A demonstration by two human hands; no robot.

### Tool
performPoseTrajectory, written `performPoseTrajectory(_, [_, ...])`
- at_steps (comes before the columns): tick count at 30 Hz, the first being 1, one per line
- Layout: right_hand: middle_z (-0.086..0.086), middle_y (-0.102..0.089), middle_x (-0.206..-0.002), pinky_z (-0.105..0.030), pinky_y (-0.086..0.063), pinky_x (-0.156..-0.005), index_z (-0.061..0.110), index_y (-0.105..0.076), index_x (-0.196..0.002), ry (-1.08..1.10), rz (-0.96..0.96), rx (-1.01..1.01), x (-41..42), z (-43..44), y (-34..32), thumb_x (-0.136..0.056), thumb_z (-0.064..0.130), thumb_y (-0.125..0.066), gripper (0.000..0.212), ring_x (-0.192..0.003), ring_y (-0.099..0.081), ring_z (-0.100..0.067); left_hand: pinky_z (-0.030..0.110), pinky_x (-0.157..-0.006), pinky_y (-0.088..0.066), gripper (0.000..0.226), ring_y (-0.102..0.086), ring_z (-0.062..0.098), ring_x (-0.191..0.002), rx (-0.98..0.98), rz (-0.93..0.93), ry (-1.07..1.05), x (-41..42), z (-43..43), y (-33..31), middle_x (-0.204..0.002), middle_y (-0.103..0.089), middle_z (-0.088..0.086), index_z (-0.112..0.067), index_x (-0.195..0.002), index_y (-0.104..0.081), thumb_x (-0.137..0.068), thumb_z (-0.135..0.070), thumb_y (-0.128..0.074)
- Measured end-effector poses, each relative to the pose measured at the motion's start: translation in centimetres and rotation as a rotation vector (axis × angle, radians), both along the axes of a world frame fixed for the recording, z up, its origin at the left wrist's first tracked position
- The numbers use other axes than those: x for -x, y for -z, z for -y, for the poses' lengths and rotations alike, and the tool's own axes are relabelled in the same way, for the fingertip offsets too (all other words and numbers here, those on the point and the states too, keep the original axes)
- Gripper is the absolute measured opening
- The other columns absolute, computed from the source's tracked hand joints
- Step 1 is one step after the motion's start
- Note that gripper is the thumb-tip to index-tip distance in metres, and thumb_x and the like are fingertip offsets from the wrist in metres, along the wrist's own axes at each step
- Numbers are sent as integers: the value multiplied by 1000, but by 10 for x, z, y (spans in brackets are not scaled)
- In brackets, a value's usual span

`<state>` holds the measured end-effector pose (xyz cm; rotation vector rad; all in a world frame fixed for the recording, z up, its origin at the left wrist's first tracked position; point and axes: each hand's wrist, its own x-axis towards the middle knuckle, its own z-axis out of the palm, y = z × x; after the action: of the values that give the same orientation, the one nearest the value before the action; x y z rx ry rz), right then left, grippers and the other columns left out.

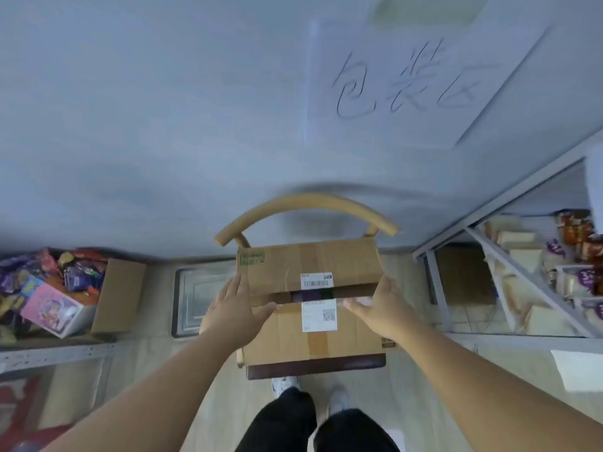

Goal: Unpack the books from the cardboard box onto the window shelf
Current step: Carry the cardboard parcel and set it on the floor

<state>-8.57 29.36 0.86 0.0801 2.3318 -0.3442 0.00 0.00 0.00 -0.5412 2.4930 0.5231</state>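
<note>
On the dark seat of a curved-backed wooden chair (pixel 306 203) sits the brown cardboard box (pixel 310 262), which bears white shipping labels (pixel 319 314). Its two top flaps stand slightly apart. Something dark shows through the gap, too hidden to identify. The left hand (pixel 233 305) lies flat at the box's left edge, fingers straight and thumb across the near flap. The right hand (pixel 380 306) rests at the box's right edge, fingers stretched toward the gap. Left of the box is an open carton of colourful snack packets (pixel 65 288).
</note>
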Motion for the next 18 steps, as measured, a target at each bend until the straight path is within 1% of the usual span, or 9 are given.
performPoseTrajectory(2, [-18, 10, -175, -54, -30, -125, 0, 15, -163, 105, -11, 7, 9, 4, 26, -87, 85, -45, 129, -162, -9, -35, 47, -130, -12, 102, 5, 20, -163, 28, 26, -10, 4, 0, 30, -177, 8, -3, -22, -168, 2, -93, -81, -33])
performPoseTrajectory(4, [-20, 7, -175, -54, -30, -125, -3, 12, -163, 223, -63, 24, 15, 8, 44, -89, 81, -48, 127, -162, -9, -36, 47, -130, -5, 102, 13, 21, -162, 35, 39, -51, 0, -3, 54, -175, 19, -2, -22, -167, 7, -92, -84, -25])
performPoseTrajectory(7, [-23, -20, -171, -55, -41, -117, -4, -9, -163, 387, -136, 104, 18, 11, 71, -90, 74, -58, 117, -153, -33, -41, 46, -130, -2, 106, 16, 19, -161, -19, 13, -151, -10, -13, 81, -172, 29, -8, -22, -166, 13, -88, -88, -17])
performPoseTrajectory(9, [-20, -48, -153, -52, -53, -102, 0, -34, -153, 476, -219, 152, 20, 8, 84, -88, 69, -65, 99, -135, -54, -40, 47, -130, -6, 107, 13, 18, -161, -85, -50, -239, -10, -18, 89, -171, 29, -13, -25, -165, 16, -87, -88, -21])
performPoseTrajectory(10, [-15, -59, -140, -49, -57, -92, 3, -44, -144, 507, -237, 165, 22, 5, 90, -86, 68, -68, 90, -122, -62, -37, 48, -130, -11, 107, 9, 19, -161, -120, -82, -297, -7, -20, 92, -172, 26, -14, -26, -165, 16, -89, -86, -29])
performPoseTrajectory(12, [-4, -68, -115, -41, -57, -78, 11, -54, -126, 543, -210, 191, 27, -2, 96, -80, 70, -74, 77, -100, -68, -29, 50, -127, -21, 113, -5, 24, -161, -175, -147, -428, -3, -24, 95, -175, 12, -13, -29, -165, 14, -88, -77, -53])
performPoseTrajectory(15, [11, -70, -89, -29, -50, -66, 23, -68, -98, 599, -110, 257, 40, -12, 102, -70, 69, -84, 56, -82, -67, -17, 51, -110, -46, 126, -41, 28, -147, -223, -126, -651, 6, -18, 97, -166, -32, 0, -31, -163, -8, -68, -73, -80])
performPoseTrajectory(17, [16, -71, -82, -23, -46, -61, 30, -70, -83, 643, -50, 314, 46, -16, 105, -66, 65, -89, 43, -80, -67, -9, 42, -85, -57, 114, -62, 27, -122, -259, -116, -741, 10, -10, 100, -132, -62, -5, -24, -146, -39, -54, -76, -83])
performPoseTrajectory(18, [16, -71, -82, -22, -45, -61, 30, -70, -82, 657, -29, 328, 48, -17, 107, -65, 64, -90, 43, -82, -66, -7, 35, -72, -55, 105, -67, 25, -110, -291, -112, -780, 12, -6, 101, -114, -66, -10, -24, -133, -49, -49, -78, -81])
